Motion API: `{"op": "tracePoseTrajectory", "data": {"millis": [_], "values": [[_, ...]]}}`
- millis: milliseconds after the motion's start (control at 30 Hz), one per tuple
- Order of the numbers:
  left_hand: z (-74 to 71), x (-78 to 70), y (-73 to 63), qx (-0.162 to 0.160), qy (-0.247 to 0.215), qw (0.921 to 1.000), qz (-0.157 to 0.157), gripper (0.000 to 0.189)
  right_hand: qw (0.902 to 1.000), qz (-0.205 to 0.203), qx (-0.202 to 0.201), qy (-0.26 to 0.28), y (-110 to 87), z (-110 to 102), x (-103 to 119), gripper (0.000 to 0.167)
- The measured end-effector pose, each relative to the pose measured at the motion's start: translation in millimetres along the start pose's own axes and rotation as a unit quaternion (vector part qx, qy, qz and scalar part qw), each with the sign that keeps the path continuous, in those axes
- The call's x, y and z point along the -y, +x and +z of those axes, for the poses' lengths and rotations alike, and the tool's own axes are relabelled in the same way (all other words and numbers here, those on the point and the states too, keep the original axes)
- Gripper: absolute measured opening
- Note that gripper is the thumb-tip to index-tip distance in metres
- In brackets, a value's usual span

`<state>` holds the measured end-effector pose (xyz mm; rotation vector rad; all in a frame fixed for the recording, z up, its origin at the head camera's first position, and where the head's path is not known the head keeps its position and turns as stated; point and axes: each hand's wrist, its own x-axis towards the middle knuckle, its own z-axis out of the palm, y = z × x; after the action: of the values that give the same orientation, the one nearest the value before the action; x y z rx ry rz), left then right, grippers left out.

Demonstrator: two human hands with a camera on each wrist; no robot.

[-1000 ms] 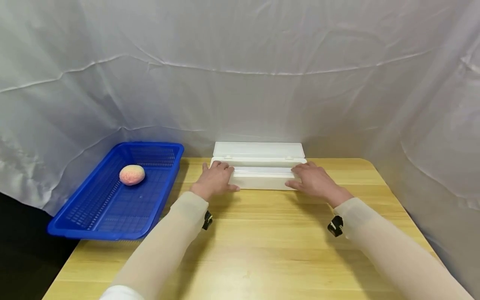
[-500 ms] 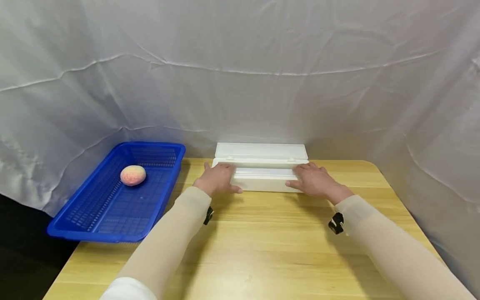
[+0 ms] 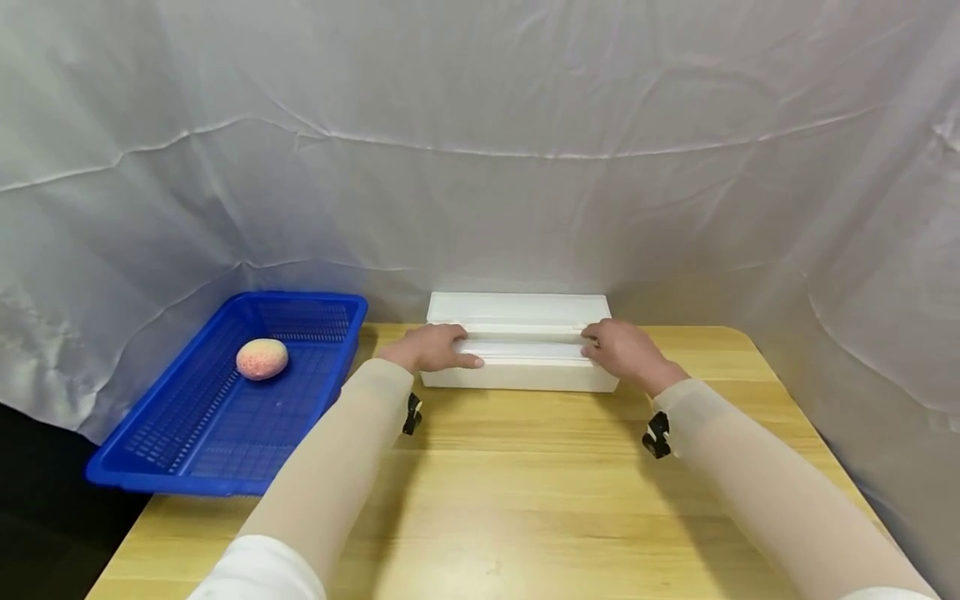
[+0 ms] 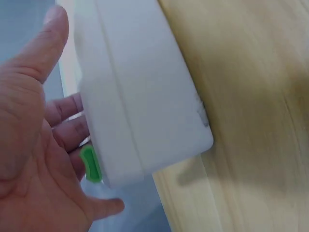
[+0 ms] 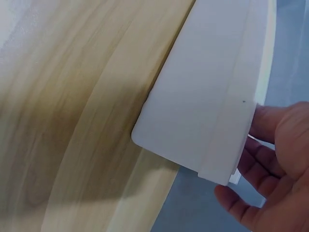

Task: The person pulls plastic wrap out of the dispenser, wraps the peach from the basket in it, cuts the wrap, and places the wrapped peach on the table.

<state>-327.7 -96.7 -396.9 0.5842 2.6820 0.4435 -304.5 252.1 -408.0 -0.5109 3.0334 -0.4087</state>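
Okay, just moved a loose, spread left hand (image 3: 435,348) and a curled right hand (image 3: 626,354) (couldn't tell if gripping) higher on the white box (image 3: 517,377) at the back of the table (image 3: 495,500), baring its front corners, so likely still mid-handling with the lid (image 3: 517,308) up.

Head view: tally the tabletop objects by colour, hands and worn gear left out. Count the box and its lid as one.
White: 1, the open box
Blue: 1, the basket
Pink and yellow: 1, the fruit-like object in the basket
Total: 3
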Motion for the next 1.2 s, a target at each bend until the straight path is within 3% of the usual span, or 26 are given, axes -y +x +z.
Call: {"op": "tracePoseTrajectory", "data": {"millis": [167, 333, 433, 533, 633, 867, 1100, 1200], "values": [[0.2, 6.9, 4.2, -0.018, -0.022, 0.9995, 0.01, 0.053, 0.9993, 0.015, -0.023, -0.027, 3.4, 0.6, 1.6, 0.023], [5.1, 10.1, 9.4, -0.073, 0.023, 0.9968, 0.022, 0.037, 0.9966, 0.021, -0.065, -0.047, 3.3, 5.2, -1.5, 0.022], [9.0, 11.5, 10.8, -0.132, 0.079, 0.9878, 0.027, 0.028, 0.9945, 0.018, -0.083, -0.062, 3.8, 8.6, -3.6, 0.021], [11.4, 11.9, 11.9, -0.192, 0.131, 0.9721, 0.027, 0.021, 0.9921, 0.008, -0.098, -0.077, 5.1, 9.7, -4.6, 0.02], [9.8, 10.6, 12.2, -0.225, 0.14, 0.964, 0.02, 0.017, 0.9889, -0.006, -0.115, -0.094, 7.4, 9.3, -6.2, 0.017], [-6.0, 3.9, 6.0, -0.234, 0.081, 0.969, 0.0, 0.015, 0.9813, -0.036, -0.144, -0.122, 12.0, -1.1, -6.5, 0.013], [-26.4, -4.2, -0.8, -0.241, 0.057, 0.9686, 0.018, 0.022, 0.973, -0.051, -0.176, -0.141, 11.8, -18.2, -7.5, 0.012], [-33.1, -8.8, -4.5, -0.252, 0.044, 0.9664, 0.023, 0.022, 0.9737, -0.046, -0.181, -0.13, 9.8, -26.2, -5.9, 0.012]]}}
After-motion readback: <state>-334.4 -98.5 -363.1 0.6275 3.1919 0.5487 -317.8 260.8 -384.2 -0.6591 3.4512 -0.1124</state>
